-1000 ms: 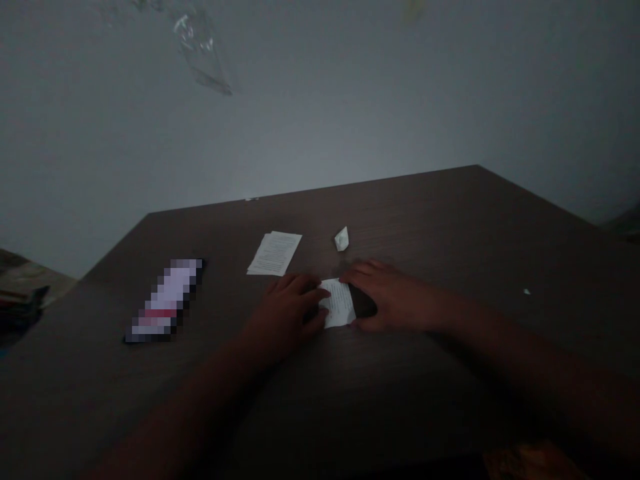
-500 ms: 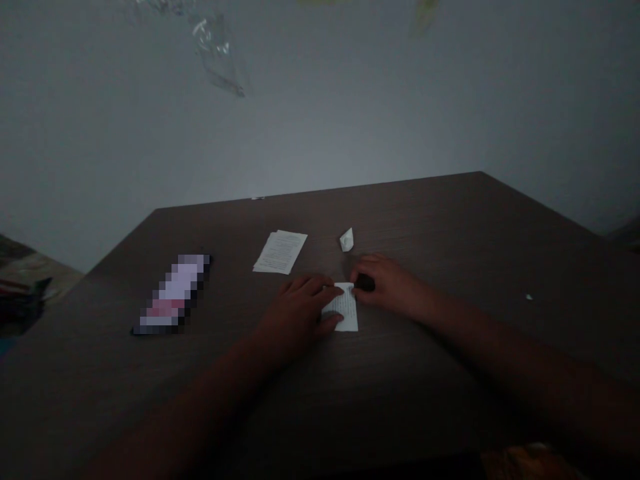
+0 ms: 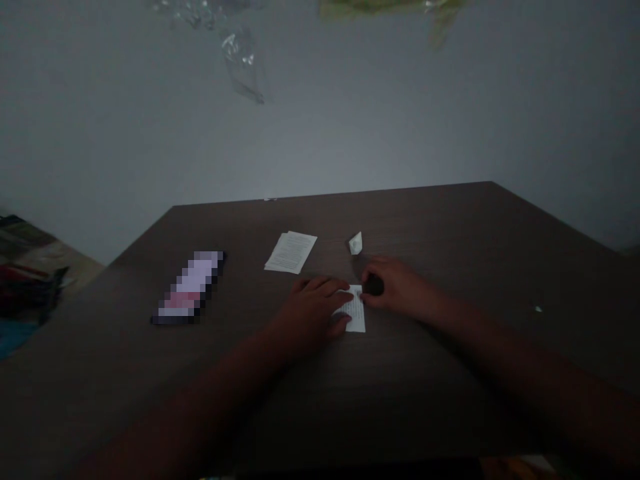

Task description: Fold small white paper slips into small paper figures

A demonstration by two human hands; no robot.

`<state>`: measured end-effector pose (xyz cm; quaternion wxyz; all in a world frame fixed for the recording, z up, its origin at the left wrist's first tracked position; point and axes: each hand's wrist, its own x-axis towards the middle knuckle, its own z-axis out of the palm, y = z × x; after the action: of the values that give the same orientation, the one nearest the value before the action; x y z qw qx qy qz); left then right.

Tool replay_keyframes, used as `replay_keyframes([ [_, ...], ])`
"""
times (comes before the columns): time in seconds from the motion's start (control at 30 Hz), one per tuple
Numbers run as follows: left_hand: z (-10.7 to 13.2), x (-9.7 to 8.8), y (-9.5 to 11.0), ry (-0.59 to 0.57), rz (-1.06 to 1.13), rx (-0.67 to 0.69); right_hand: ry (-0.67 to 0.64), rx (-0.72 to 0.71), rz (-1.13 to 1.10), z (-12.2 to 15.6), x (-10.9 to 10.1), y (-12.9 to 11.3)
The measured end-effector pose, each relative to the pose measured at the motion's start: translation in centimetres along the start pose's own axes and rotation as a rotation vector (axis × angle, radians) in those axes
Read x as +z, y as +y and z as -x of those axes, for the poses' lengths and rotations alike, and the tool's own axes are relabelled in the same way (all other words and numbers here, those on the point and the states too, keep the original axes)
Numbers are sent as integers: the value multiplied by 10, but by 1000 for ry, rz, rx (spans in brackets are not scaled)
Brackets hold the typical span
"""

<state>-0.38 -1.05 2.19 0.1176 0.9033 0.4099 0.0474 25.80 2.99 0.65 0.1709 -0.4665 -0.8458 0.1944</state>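
Note:
A small printed slip of paper [image 3: 357, 319] lies on the dark brown table in front of me. My left hand [image 3: 320, 308] rests flat over its left side, fingers stretched out across the print. At the slip's upper right edge, my right hand [image 3: 393, 285] curls its thumb and index finger around the paper's border; the exact contact is dark and hard to see. Just beyond that hand sits a small folded piece of white paper [image 3: 355, 244]. Farther left is a short stack of printed slips [image 3: 291, 253].
A phone [image 3: 190, 288] with a blurred-out screen lies on the left of the table [image 3: 425, 220]. A tiny white scrap [image 3: 538, 309] is at the right. Behind the table's far edge rises a pale wall [image 3: 350, 133] with clear plastic [image 3: 245, 67] on it.
The view has shifted slightly, so everything on the table appears a little farther right. Both hands stay at the same slip, with hardly any change in their pose.

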Motion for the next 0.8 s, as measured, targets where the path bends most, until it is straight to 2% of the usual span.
replay_keyframes([
  [0.17,1,-5,5,13,6,17,-7,57,98,7,0,-8],
  [0.4,-2,-7,6,-12,-32,24,8,182,89,-8,0,3],
  [0.63,-1,-7,3,10,-35,35,38,292,122,-16,1,0],
  [0.8,-1,-5,-1,32,-36,36,112,275,171,-16,4,9],
])
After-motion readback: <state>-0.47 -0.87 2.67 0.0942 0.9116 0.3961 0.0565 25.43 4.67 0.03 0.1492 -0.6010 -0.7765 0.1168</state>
